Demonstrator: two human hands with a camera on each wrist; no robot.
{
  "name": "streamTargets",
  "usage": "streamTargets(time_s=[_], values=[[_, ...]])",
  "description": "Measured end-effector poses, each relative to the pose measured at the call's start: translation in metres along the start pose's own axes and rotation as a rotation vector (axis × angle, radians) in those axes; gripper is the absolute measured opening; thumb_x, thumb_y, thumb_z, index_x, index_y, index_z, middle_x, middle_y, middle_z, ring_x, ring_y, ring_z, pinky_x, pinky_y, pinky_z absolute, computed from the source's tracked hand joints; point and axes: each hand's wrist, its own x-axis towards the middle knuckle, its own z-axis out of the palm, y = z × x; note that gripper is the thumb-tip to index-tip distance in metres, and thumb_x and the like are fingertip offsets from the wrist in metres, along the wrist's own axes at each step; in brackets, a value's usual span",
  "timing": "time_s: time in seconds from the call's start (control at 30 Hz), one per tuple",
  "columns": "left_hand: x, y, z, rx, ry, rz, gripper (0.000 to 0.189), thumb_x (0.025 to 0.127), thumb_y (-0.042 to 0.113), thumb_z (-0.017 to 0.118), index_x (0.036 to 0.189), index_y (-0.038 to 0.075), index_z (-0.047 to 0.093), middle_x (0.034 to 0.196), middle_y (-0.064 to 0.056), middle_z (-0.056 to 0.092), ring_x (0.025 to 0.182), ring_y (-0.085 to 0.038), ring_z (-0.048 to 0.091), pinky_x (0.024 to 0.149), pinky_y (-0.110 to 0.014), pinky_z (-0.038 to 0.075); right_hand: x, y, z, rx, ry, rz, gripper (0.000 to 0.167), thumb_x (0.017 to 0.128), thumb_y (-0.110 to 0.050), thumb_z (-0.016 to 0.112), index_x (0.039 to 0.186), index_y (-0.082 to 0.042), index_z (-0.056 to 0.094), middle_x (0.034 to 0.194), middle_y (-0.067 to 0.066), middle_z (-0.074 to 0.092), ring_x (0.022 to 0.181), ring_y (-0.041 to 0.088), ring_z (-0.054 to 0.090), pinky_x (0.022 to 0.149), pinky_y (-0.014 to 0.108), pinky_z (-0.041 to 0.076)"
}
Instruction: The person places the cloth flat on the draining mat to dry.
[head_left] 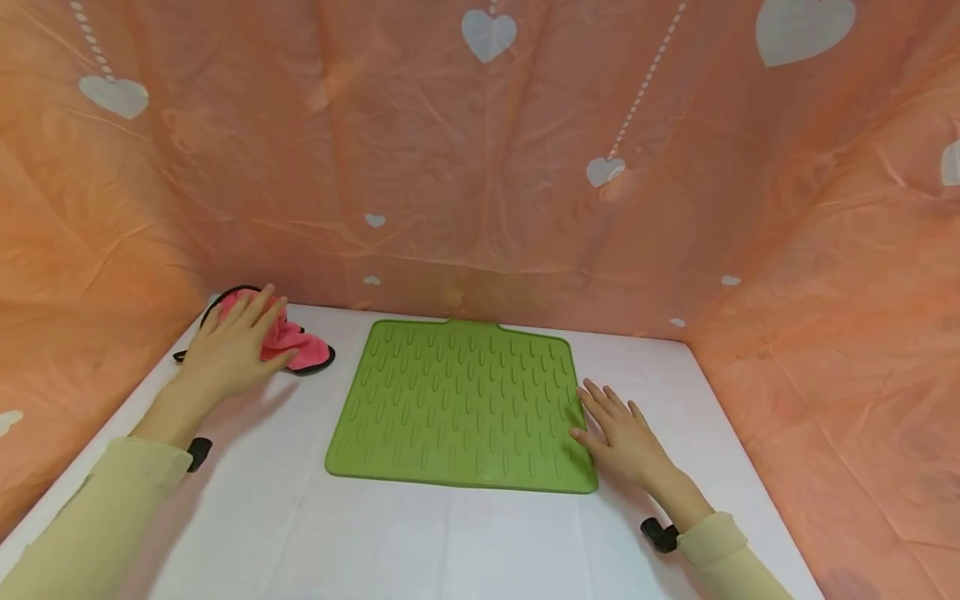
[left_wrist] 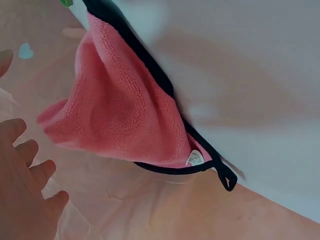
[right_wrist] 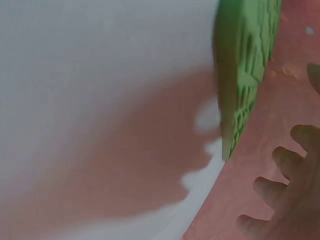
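A pink cloth (head_left: 288, 337) with a black edge lies crumpled at the back left of the white table. In the left wrist view the cloth (left_wrist: 125, 100) shows a black hanging loop and a small white tag. My left hand (head_left: 228, 350) hovers over it with fingers spread, and a gap separates them in the wrist view. A green ridged mat (head_left: 457, 408) lies flat in the middle. Beside its right edge my right hand (head_left: 618, 429) is held above the table, fingers spread and holding nothing. The right wrist view shows the mat's edge (right_wrist: 227, 90) apart from the fingers.
White cloth covers the table (head_left: 375, 533). An orange sheet (head_left: 480, 183) with pale hearts hangs behind it and along both sides. Each wrist wears a black band (head_left: 660, 535).
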Motion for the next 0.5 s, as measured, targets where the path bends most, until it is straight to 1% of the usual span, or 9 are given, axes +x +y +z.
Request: streamTargets(time_s=[0.13,0.3,0.5], values=[[0.009,-0.003,0.005,0.02,-0.038,0.013,0.089,0.099,0.051,0.063,0.162,0.0,0.026,0.171,-0.023,0.014,0.152,-0.054,0.016,0.12,-0.072,0.006,0.0,-0.007,0.006,-0.014,-0.038,-0.029,0.074,0.102,-0.044,0.063,0.16,-0.006,0.039,0.167,0.015,0.033,0.151,0.046,0.03,0.117,0.073,0.022],[0.016,-0.009,0.015,0.029,-0.094,0.02,0.091,0.1,0.052,0.062,0.162,-0.002,0.024,0.17,-0.025,0.013,0.152,-0.055,0.014,0.119,-0.073,0.007,0.001,-0.013,0.008,-0.002,-0.082,-0.064,0.074,0.101,-0.045,0.064,0.16,-0.007,0.04,0.167,0.015,0.033,0.152,0.046,0.029,0.118,0.073,0.021],[0.023,-0.014,0.029,0.009,-0.126,0.016,0.088,0.1,0.049,0.062,0.161,-0.003,0.026,0.169,-0.026,0.014,0.152,-0.055,0.011,0.117,-0.077,0.007,0.002,-0.012,0.014,-0.008,-0.129,-0.099,0.074,0.103,-0.047,0.061,0.162,-0.009,0.036,0.168,0.013,0.031,0.153,0.044,0.026,0.119,0.072,0.019]])
